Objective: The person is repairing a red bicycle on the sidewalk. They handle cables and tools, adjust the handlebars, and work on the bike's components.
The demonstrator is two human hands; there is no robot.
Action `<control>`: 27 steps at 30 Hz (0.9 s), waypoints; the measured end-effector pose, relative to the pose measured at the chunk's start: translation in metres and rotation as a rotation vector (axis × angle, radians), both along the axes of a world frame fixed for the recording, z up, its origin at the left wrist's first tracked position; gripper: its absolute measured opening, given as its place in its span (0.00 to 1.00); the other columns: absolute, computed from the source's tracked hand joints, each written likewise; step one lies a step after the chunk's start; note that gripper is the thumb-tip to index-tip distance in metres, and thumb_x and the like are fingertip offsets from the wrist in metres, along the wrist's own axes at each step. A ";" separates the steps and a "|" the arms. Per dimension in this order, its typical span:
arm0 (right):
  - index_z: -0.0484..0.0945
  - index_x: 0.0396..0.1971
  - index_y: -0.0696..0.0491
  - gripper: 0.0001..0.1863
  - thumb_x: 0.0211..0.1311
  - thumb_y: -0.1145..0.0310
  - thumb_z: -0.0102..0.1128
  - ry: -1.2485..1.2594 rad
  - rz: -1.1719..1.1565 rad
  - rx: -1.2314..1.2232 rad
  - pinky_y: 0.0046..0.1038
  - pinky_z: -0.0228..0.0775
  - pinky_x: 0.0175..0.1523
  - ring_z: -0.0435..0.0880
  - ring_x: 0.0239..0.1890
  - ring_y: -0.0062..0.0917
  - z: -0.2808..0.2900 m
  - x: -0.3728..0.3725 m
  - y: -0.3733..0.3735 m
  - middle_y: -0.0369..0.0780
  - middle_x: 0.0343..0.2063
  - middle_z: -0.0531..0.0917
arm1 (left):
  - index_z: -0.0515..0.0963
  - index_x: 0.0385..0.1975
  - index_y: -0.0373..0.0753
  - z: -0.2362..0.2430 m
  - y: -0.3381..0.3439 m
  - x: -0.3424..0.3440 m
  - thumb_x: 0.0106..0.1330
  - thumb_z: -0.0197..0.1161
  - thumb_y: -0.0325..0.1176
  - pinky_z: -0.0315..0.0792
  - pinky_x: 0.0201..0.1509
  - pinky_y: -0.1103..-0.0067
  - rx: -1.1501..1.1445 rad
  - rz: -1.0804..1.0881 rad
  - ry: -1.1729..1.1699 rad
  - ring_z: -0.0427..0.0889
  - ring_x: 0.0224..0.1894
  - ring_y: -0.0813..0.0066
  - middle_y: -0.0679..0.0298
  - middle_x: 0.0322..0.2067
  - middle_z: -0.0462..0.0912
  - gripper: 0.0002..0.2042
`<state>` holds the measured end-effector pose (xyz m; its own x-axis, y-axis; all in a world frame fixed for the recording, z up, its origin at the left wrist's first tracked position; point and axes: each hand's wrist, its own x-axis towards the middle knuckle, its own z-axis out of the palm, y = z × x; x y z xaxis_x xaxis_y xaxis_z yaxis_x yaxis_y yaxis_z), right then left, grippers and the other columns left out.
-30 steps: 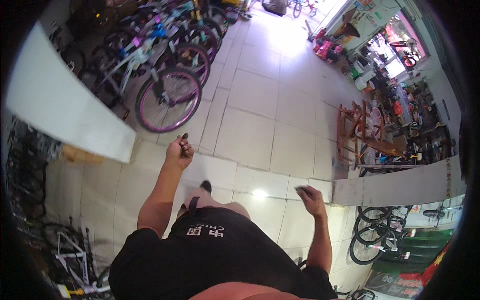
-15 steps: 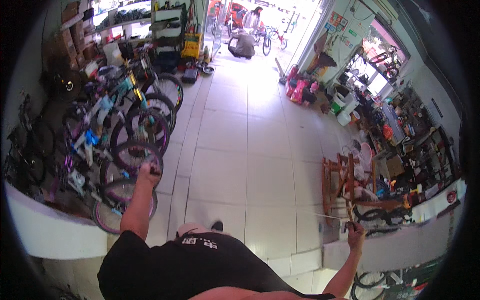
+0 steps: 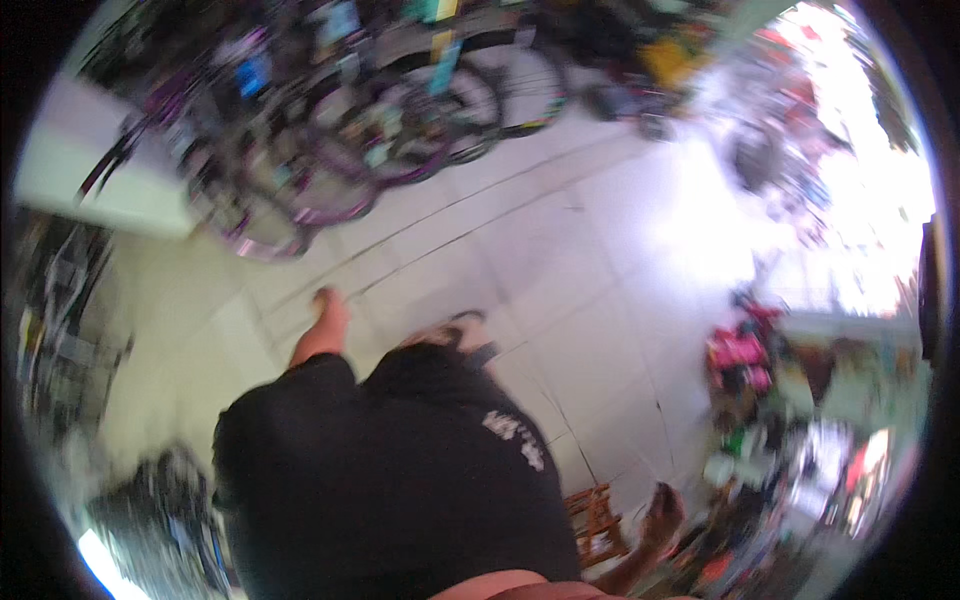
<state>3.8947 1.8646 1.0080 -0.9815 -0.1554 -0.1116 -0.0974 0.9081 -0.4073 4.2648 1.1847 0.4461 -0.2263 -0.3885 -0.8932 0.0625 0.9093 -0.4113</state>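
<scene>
My left hand (image 3: 328,308) reaches out over the pale tiled floor (image 3: 480,260), below the nearest bicycle wheel (image 3: 265,230); motion blur hides its fingers. At lower right, my right hand (image 3: 662,512) is closed beside a reddish-brown wooden stool (image 3: 597,525). A faint pale line runs near its fingertips. Whatever is in that hand is too blurred to name. Neither hand visibly touches a bicycle or the stool.
Parked bicycles (image 3: 430,120) stand along the upper left by a low white wall (image 3: 110,160). A bright doorway opens at upper right. Pink items (image 3: 740,350) lie near it, with cluttered shop goods (image 3: 780,510) at lower right. Another bicycle (image 3: 60,340) stands at far left.
The whole view has swung round as I turn right, so the doorway moved from top centre to upper right. My left hand now appears over floor instead of the bicycle wheels.
</scene>
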 end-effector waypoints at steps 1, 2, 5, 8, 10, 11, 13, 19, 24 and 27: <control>0.85 0.43 0.61 0.12 0.74 0.67 0.62 -0.001 -0.019 -0.055 0.35 0.76 0.51 0.85 0.41 0.35 0.006 -0.051 0.011 0.47 0.39 0.88 | 0.88 0.46 0.51 0.059 0.060 -0.027 0.70 0.62 0.39 0.77 0.44 0.57 -0.186 -0.396 0.217 0.85 0.44 0.67 0.67 0.43 0.89 0.11; 0.85 0.44 0.61 0.13 0.74 0.66 0.61 0.069 0.003 -0.016 0.36 0.76 0.51 0.85 0.41 0.35 0.013 -0.101 0.022 0.46 0.40 0.89 | 0.88 0.46 0.52 0.084 0.098 -0.056 0.70 0.61 0.38 0.78 0.42 0.61 0.194 -0.161 0.101 0.86 0.44 0.68 0.69 0.42 0.90 0.10; 0.82 0.55 0.63 0.19 0.78 0.64 0.56 0.067 0.159 0.116 0.37 0.74 0.59 0.84 0.50 0.43 0.001 -0.279 0.072 0.51 0.49 0.87 | 0.83 0.45 0.48 0.033 0.119 -0.101 0.75 0.55 0.47 0.79 0.48 0.68 -0.271 1.909 0.529 0.85 0.44 0.66 0.63 0.42 0.87 0.13; 0.83 0.57 0.61 0.21 0.77 0.60 0.57 0.102 0.261 0.178 0.40 0.75 0.58 0.85 0.50 0.42 -0.008 -0.436 0.063 0.49 0.51 0.87 | 0.80 0.37 0.47 0.037 0.185 -0.170 0.74 0.54 0.48 0.79 0.43 0.68 -0.380 2.771 1.051 0.83 0.37 0.62 0.60 0.35 0.85 0.13; 0.85 0.54 0.60 0.19 0.79 0.61 0.57 -0.004 0.305 0.137 0.37 0.77 0.56 0.86 0.47 0.33 0.020 -0.519 0.022 0.47 0.46 0.89 | 0.79 0.39 0.47 0.040 0.224 -0.239 0.75 0.54 0.47 0.78 0.44 0.67 -0.400 3.026 1.316 0.81 0.37 0.63 0.61 0.36 0.83 0.13; 0.85 0.53 0.60 0.21 0.78 0.57 0.57 0.086 0.386 0.079 0.38 0.77 0.54 0.87 0.44 0.34 0.011 -0.578 0.033 0.46 0.44 0.90 | 0.79 0.41 0.46 0.047 0.239 -0.270 0.75 0.55 0.47 0.77 0.44 0.67 -0.388 3.080 1.447 0.80 0.37 0.64 0.61 0.36 0.82 0.12; 0.86 0.52 0.58 0.20 0.77 0.56 0.58 0.216 0.476 -0.016 0.38 0.77 0.51 0.87 0.41 0.31 0.018 -0.669 0.055 0.46 0.40 0.90 | 0.78 0.43 0.46 0.059 0.246 -0.316 0.75 0.55 0.47 0.76 0.45 0.65 -0.238 3.142 1.760 0.78 0.38 0.65 0.62 0.37 0.80 0.12; 0.88 0.45 0.58 0.10 0.69 0.69 0.68 0.030 0.297 -0.142 0.27 0.77 0.46 0.85 0.36 0.20 0.057 -0.876 0.088 0.35 0.35 0.90 | 0.74 0.40 0.49 0.162 0.224 -0.449 0.74 0.51 0.41 0.64 0.30 0.75 -0.085 3.042 1.913 0.67 0.26 0.75 0.70 0.27 0.70 0.07; 0.88 0.36 0.55 0.09 0.70 0.64 0.71 -0.272 0.083 -0.573 0.20 0.62 0.25 0.74 0.21 0.12 0.048 -1.033 0.149 0.30 0.22 0.80 | 0.68 0.28 0.46 0.186 0.196 -0.663 0.73 0.45 0.34 0.54 0.20 0.80 -0.127 3.177 1.908 0.58 0.17 0.78 0.72 0.19 0.65 0.09; 0.87 0.40 0.55 0.09 0.70 0.64 0.71 -0.239 -0.071 -0.732 0.20 0.65 0.25 0.76 0.19 0.15 0.031 -1.118 0.202 0.31 0.21 0.80 | 0.68 0.27 0.46 0.174 0.167 -0.827 0.73 0.46 0.32 0.55 0.21 0.80 0.138 3.181 1.849 0.59 0.17 0.78 0.72 0.19 0.65 0.09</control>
